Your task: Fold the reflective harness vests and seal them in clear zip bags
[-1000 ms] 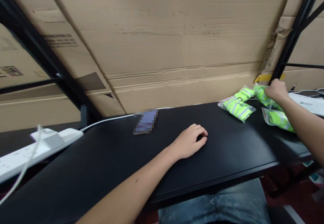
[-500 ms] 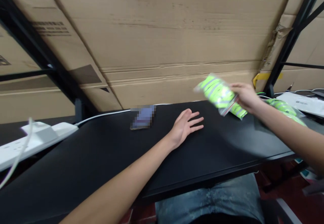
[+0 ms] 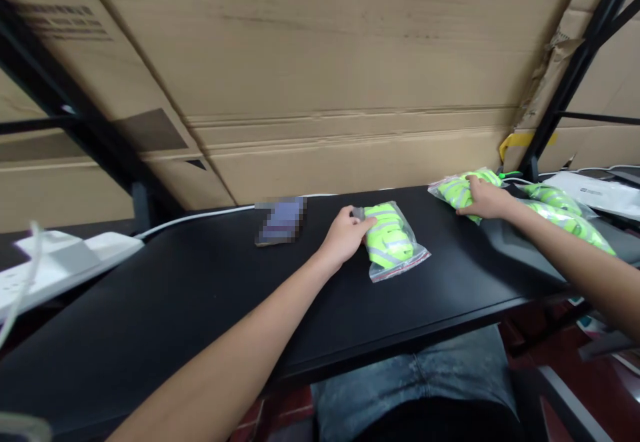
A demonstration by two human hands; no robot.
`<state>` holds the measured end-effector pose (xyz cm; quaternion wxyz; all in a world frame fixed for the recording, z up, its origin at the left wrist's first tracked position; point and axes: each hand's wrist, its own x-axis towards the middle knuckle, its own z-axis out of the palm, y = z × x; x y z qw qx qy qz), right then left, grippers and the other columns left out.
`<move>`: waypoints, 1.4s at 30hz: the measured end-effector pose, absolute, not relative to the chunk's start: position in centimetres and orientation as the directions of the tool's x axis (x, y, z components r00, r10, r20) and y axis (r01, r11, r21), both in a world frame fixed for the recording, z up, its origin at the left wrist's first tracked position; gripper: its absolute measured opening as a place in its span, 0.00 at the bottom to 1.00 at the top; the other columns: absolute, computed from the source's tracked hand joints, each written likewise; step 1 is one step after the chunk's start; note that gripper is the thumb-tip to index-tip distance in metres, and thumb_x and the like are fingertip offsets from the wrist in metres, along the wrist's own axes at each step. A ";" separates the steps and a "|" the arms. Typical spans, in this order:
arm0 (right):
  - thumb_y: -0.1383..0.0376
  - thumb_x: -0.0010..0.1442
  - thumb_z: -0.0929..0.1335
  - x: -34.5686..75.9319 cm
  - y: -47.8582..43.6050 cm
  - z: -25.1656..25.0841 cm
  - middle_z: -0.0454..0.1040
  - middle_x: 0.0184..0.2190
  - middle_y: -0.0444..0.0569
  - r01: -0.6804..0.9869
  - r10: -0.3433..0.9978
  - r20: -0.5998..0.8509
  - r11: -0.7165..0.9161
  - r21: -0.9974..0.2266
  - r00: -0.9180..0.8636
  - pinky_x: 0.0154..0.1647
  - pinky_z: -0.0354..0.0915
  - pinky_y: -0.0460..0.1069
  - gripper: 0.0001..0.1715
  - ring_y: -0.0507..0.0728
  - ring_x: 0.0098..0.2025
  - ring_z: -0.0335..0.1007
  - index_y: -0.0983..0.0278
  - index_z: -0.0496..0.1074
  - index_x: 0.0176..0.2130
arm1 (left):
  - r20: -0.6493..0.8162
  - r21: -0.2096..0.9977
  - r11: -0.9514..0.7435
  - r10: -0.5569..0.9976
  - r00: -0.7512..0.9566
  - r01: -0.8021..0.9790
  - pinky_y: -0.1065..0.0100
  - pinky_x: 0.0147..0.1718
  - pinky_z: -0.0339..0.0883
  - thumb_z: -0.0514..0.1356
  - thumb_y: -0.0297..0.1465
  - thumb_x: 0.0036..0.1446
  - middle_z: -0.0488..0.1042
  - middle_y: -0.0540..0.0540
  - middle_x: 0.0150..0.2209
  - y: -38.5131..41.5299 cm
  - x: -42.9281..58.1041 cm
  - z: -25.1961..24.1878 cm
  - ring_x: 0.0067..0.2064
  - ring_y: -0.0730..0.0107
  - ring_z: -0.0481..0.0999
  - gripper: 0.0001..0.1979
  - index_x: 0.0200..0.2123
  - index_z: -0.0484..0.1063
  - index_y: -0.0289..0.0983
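Closest to the camera, below the front edge of the desk, is a denim-covered lap (image 3: 415, 379), its faded blue cloth mottled, with a red floor (image 3: 575, 382) showing at lower right. Two bare forearms reach out over the matte black desk (image 3: 165, 302), and the hands are well apart. The left hand (image 3: 344, 237), near the middle of the frame, has its fingers curled against the upper left end of a clear zip bag (image 3: 393, 242) packed with folded neon-yellow reflective fabric crossed by grey stripes; whether it grips the plastic, I cannot tell. That bag lies flat on the desk, its glossy film creased. The right hand (image 3: 485, 201) rests palm down, fingers spread, on a second bag of the same kind (image 3: 457, 192) at the far edge of the desk. Two more such bags (image 3: 555, 197) (image 3: 570, 225) lie just to its right, beside a white flat package (image 3: 597, 191). Left of centre sits a phone (image 3: 280, 221), pixelated beyond detail, near a thin white cable (image 3: 200, 211) running along the back edge. At far left lies a white power strip (image 3: 65, 255). Behind everything, large corrugated cardboard sheets (image 3: 320, 49) with torn, creased edges lean against a black metal shelf frame (image 3: 575, 82), marked at upper right by yellow tape (image 3: 520, 142).
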<state>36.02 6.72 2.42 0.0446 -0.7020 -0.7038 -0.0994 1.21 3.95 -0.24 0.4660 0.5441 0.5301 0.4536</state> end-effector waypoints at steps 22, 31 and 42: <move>0.55 0.67 0.58 45.7 3.9 3.3 0.76 0.46 0.62 0.997 0.753 0.658 -0.059 0.056 0.008 0.50 0.59 0.54 0.24 0.64 0.49 0.68 0.67 0.73 0.46 | 0.157 0.859 -0.220 0.973 0.171 0.462 0.43 0.65 0.46 0.68 0.51 0.46 0.60 0.31 0.64 2.3 1.4 0.0 0.68 0.35 0.51 0.41 0.59 0.65 0.37; 0.53 0.67 0.56 46.0 1.0 -0.1 0.76 0.43 0.63 0.984 0.888 0.437 0.081 0.157 -0.143 0.51 0.62 0.58 0.22 0.68 0.48 0.69 0.63 0.70 0.43 | 0.148 0.842 -0.308 0.921 0.359 0.442 0.37 0.66 0.25 0.74 0.53 0.33 0.45 0.34 0.71 1.1 1.9 0.4 0.72 0.32 0.32 0.51 0.60 0.64 0.41; 0.52 0.68 0.57 34.8 6.2 1.5 0.75 0.42 0.60 0.706 0.616 0.360 0.671 0.227 -0.701 0.50 0.63 0.61 0.24 0.65 0.45 0.69 0.65 0.71 0.47 | 0.313 0.458 -0.741 0.651 0.691 0.491 0.42 0.67 0.37 0.71 0.56 0.36 0.57 0.37 0.66 1.7 0.8 1.5 0.68 0.38 0.49 0.51 0.63 0.63 0.42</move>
